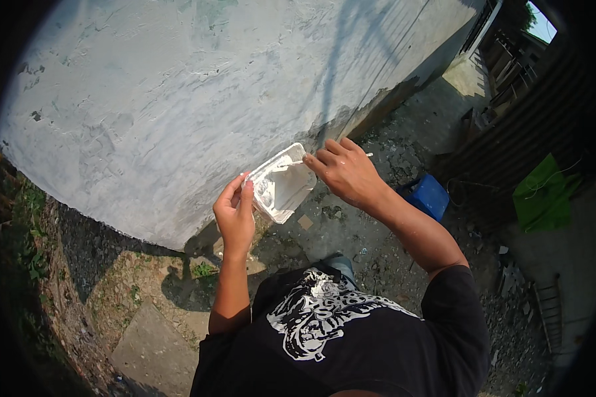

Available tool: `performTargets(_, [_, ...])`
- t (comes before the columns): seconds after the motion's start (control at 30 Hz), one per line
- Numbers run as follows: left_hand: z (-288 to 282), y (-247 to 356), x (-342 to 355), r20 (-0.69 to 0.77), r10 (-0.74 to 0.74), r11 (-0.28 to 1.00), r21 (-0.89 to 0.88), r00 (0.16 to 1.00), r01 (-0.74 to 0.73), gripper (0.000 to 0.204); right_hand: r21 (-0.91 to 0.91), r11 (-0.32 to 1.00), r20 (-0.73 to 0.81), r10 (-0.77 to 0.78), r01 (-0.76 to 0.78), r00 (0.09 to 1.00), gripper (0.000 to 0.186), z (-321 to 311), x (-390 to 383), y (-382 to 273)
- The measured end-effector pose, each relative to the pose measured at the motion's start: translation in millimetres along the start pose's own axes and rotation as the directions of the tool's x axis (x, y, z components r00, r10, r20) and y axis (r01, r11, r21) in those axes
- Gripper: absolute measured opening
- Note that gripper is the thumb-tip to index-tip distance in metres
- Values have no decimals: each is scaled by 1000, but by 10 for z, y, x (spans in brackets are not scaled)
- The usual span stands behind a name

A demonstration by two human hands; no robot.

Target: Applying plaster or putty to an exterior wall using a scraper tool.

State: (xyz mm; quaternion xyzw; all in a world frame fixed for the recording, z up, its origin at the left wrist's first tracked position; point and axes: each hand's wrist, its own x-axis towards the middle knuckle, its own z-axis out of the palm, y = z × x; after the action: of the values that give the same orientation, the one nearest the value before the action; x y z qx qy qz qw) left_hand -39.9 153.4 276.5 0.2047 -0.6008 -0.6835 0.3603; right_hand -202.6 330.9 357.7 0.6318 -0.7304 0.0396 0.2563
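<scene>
My left hand [236, 215] grips the rim of a white rectangular tub [293, 193], thumb at the near side and fingers behind it. White paint [266, 188] coats the inside of the tub, which is tilted so its opening faces me. In my right hand [344, 173] is a slim paintbrush [288, 164], its fingers closed round the handle. The brush's whitened head lies inside the tub by the far wall, while the handle's end sticks out past my knuckles. Just beyond both hands rises a wall [179, 112] with patchy whitish paint.
A blue container [429, 197] stands on the rough ground to the right. Farther right are a green sheet [546, 192], a corrugated metal fence [530, 119] and a ladder-like frame [548, 314]. Rubble and plants [30, 225] border the wall's left end. A flat slab [155, 347] lies lower left.
</scene>
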Motion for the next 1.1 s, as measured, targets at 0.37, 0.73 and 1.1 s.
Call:
performTargets(0.37, [-43,-28,31,51,84,994,-74,995,-80,34,153,958,99,230,-244,968,40,212,-8,-74])
performTargets(0.73, [-6,-195,52,49,106,987,-125,993,-99,37,152,982,214,78,-112,974,34,74,181,-214])
performTargets(1.1, [-61,-272,-5,63,-66,962,-262,996,80,36,585,757,375,66,-291,925,39,148,249,4])
